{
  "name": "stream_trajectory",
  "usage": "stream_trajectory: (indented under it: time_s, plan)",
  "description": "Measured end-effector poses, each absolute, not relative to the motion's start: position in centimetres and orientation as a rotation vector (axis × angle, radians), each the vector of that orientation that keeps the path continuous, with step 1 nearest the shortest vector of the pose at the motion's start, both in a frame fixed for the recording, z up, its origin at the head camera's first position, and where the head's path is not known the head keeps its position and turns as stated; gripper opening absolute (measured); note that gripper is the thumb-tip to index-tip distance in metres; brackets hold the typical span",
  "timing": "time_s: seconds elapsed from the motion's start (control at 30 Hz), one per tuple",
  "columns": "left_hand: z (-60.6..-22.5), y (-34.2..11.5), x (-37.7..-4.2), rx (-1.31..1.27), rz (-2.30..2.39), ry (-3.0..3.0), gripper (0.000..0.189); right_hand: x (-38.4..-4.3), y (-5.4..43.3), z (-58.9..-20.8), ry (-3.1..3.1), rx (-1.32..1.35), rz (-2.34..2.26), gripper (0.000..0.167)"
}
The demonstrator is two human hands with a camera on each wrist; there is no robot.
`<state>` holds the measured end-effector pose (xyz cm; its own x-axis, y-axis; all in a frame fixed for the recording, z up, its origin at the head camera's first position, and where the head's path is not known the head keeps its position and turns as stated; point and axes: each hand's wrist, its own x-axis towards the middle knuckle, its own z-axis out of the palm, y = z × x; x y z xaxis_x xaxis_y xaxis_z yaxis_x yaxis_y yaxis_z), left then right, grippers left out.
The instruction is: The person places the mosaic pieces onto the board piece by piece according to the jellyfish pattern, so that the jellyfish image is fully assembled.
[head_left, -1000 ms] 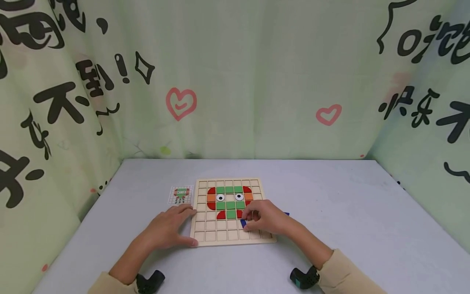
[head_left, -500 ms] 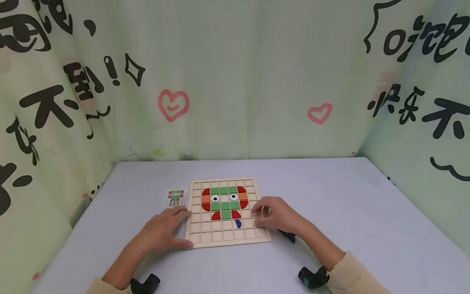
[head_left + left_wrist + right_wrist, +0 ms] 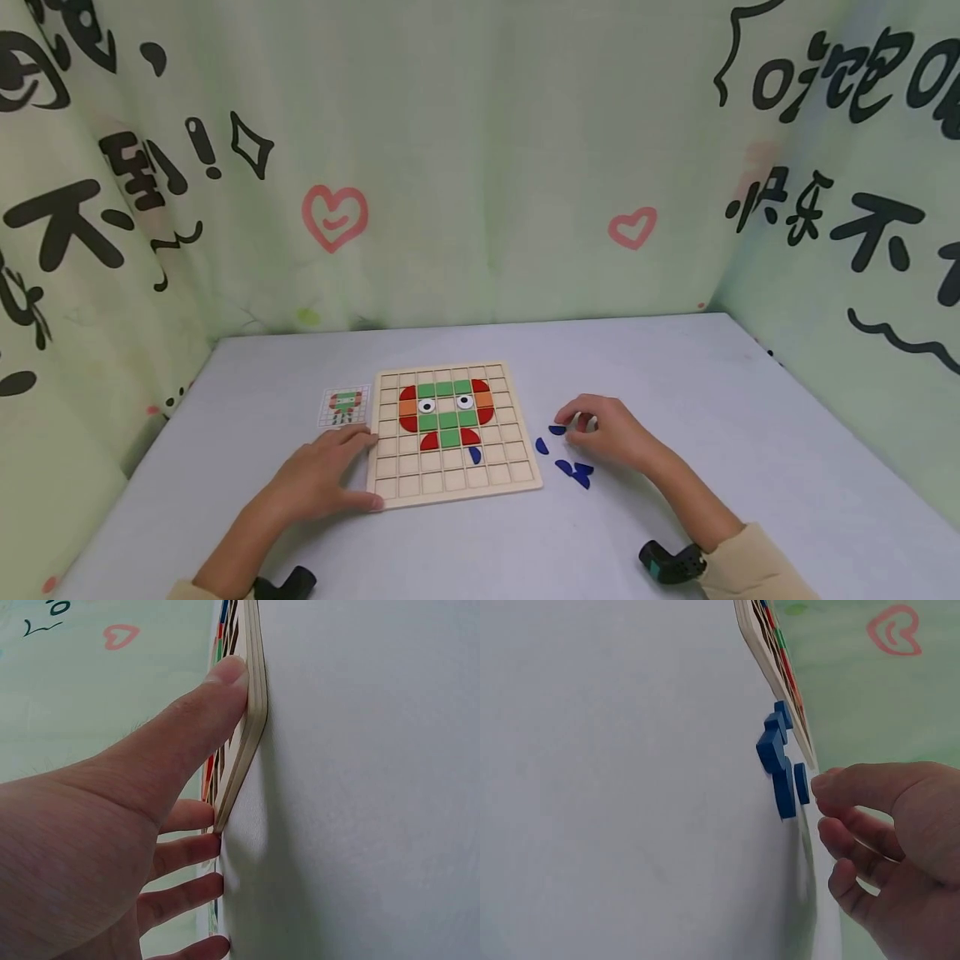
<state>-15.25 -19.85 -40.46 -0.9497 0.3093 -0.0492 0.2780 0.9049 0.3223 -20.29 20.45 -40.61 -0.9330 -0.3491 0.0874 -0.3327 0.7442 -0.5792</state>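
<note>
A wooden grid board [image 3: 408, 492] lies on the table with red, green and orange pieces and two eye pieces [image 3: 465, 402] set in its squares. One blue piece [image 3: 475, 455] sits below the red quarter at right. My left hand [image 3: 322, 471] rests along the board's left side, fingers spread, thumb [image 3: 225, 679] on its near corner. To the right of the board, my right hand [image 3: 611, 429] has bent fingers beside a blue piece [image 3: 557, 430]. In the right wrist view its fingertips are close to a blue piece [image 3: 801, 784], with nothing seen between them.
A small pattern card [image 3: 344, 407] lies left of the board. More loose blue pieces [image 3: 542, 447] lie between the board and my right hand, some touching [image 3: 582, 475]. A printed curtain [image 3: 420, 208] stands behind the white table [image 3: 637, 358].
My right hand has let go of a blue piece on the board and moved right to the loose blue pieces. My left hand stays on the board. The head view has turned slightly right.
</note>
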Motion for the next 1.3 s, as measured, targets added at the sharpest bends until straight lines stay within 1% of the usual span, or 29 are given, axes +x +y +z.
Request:
stream_trajectory:
  time_s: [0.2, 0.37, 0.6, 0.8, 1.0, 1.3]
  plan:
    - [-40.5, -20.1, -15.2, 0.459, 0.479, 2.973, 0.085, -20.5, 21.1, -41.2, 2.931, -0.552, -0.956, 0.023]
    - [-40.7, -20.3, -15.2, 0.488, 0.480, 2.979, 0.084, -20.8, 20.7, -41.7, 2.925, -0.598, -0.967, 0.024]
    - [-40.7, -20.3, -15.2, 0.503, 0.488, 2.975, 0.085, -21.0, 20.0, -41.8, 2.889, -0.627, -0.965, 0.018]
    - [-40.5, -20.0, -15.2, 0.479, 0.483, 2.975, 0.084, -20.9, 20.0, -41.6, 2.879, -0.639, -0.924, 0.021]
    - [-40.3, -19.9, -15.1, 0.486, 0.490, 2.983, 0.084, -20.7, 20.1, -41.5, 2.905, -0.577, -0.909, 0.023]
    - [-40.5, -20.0, -15.2, 0.491, 0.482, 2.979, 0.084, -20.6, 20.0, -41.5, 2.884, -0.647, -0.927, 0.020]
